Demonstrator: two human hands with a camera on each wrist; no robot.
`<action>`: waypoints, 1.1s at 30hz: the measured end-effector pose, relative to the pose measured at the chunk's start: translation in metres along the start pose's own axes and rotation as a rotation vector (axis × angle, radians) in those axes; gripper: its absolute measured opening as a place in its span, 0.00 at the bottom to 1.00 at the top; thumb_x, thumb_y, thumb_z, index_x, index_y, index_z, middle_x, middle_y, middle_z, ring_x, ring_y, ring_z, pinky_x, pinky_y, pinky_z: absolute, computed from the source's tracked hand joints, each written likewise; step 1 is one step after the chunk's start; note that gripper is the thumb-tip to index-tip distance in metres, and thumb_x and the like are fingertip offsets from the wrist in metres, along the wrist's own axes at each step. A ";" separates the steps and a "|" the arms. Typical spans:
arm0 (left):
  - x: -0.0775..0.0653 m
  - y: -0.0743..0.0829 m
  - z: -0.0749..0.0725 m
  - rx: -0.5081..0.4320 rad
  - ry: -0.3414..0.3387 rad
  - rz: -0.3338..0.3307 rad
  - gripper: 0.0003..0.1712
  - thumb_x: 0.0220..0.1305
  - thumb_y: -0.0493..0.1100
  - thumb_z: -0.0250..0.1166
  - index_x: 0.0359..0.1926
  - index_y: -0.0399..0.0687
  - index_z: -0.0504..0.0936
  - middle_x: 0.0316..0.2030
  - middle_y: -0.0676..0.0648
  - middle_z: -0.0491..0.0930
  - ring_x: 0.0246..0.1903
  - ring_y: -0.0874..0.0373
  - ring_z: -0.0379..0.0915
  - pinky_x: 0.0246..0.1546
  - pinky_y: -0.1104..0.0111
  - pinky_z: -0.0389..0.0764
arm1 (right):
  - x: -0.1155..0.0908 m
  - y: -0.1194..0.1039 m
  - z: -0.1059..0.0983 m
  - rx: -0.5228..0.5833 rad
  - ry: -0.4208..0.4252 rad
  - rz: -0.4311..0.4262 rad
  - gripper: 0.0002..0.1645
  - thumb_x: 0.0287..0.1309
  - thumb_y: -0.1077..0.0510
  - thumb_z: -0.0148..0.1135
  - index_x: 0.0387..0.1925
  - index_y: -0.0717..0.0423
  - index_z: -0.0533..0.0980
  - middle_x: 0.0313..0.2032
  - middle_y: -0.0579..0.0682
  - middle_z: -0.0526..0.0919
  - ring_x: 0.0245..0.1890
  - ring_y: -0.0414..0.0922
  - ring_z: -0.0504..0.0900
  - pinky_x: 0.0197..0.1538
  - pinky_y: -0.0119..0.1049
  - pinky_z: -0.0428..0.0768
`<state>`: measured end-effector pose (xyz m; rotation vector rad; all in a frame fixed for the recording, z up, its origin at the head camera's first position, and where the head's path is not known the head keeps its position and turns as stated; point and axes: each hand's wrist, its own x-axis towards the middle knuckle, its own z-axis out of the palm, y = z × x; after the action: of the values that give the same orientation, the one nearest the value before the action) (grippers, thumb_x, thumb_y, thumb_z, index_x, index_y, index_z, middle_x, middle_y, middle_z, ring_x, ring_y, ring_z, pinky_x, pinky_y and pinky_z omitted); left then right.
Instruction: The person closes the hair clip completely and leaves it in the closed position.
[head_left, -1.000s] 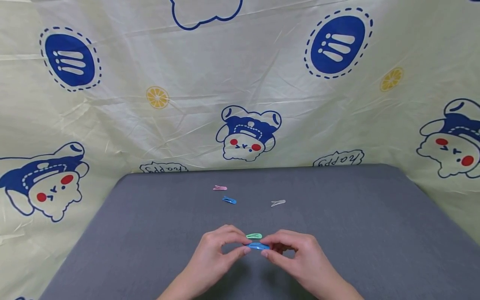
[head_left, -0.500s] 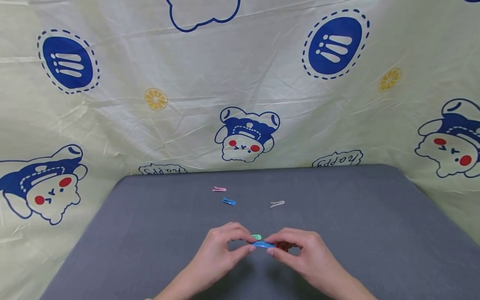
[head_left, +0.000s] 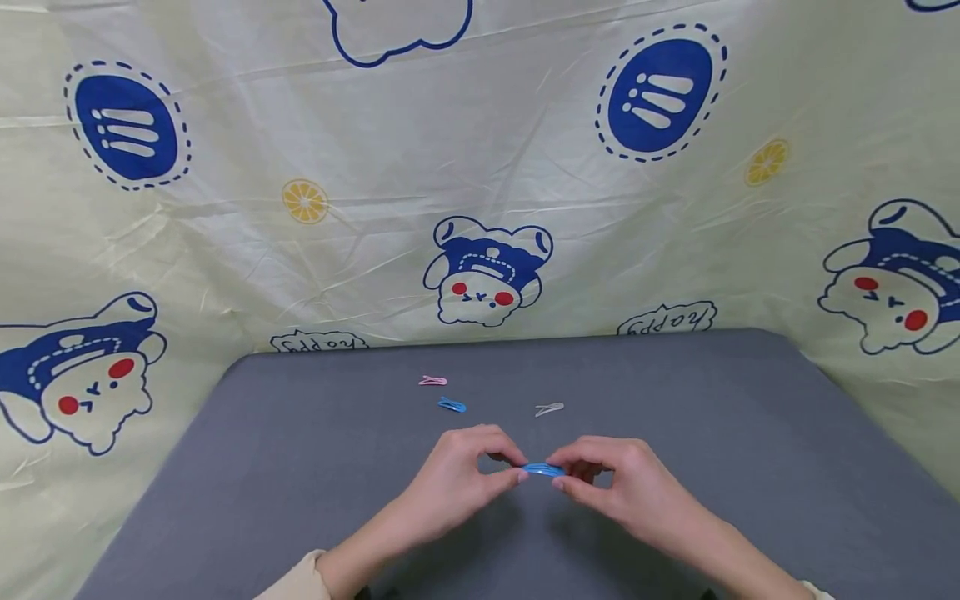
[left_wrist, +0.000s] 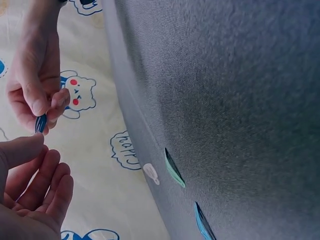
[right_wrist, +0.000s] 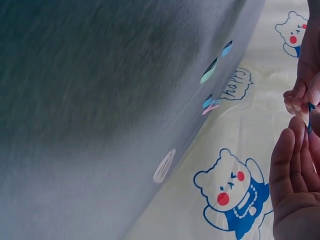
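A blue snap hair clip (head_left: 543, 469) is held level above the table between both hands. My left hand (head_left: 471, 479) pinches its left end between thumb and fingertips. At the other end, my right hand (head_left: 626, 483) pinches it the same way. In the left wrist view, the thumb of the left hand (left_wrist: 35, 192) and the fingers of the right hand (left_wrist: 40, 80) meet around the dark blue clip (left_wrist: 41, 123). The hands cover most of it in the right wrist view. Whether the clip is snapped or unsnapped cannot be told.
Farther back lie a pink clip (head_left: 432, 381), another blue clip (head_left: 452, 405) and a whitish clip (head_left: 550, 409), on a dark grey table (head_left: 300, 467). A green clip (left_wrist: 175, 170) and a blue clip (left_wrist: 204, 222) show in the left wrist view. A patterned cloth (head_left: 375, 167) hangs behind.
Both hands have moved forward and slightly right, carrying the blue hair clip between them. The green clip on the table has become hidden in the head view. Sleeve cuffs now show.
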<state>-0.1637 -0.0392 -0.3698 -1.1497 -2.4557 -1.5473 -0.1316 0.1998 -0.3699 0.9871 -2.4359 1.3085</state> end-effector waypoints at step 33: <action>0.040 -0.036 0.029 0.117 -0.162 -0.139 0.03 0.57 0.35 0.72 0.30 0.48 0.86 0.26 0.62 0.78 0.29 0.70 0.73 0.32 0.76 0.74 | 0.006 0.050 -0.016 -0.066 -0.185 0.277 0.04 0.58 0.53 0.70 0.37 0.44 0.84 0.29 0.36 0.82 0.29 0.37 0.79 0.32 0.33 0.79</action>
<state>-0.2035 -0.0019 -0.3970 -1.1502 -2.7443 -1.3682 -0.1700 0.2294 -0.3908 0.8084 -2.8206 1.2560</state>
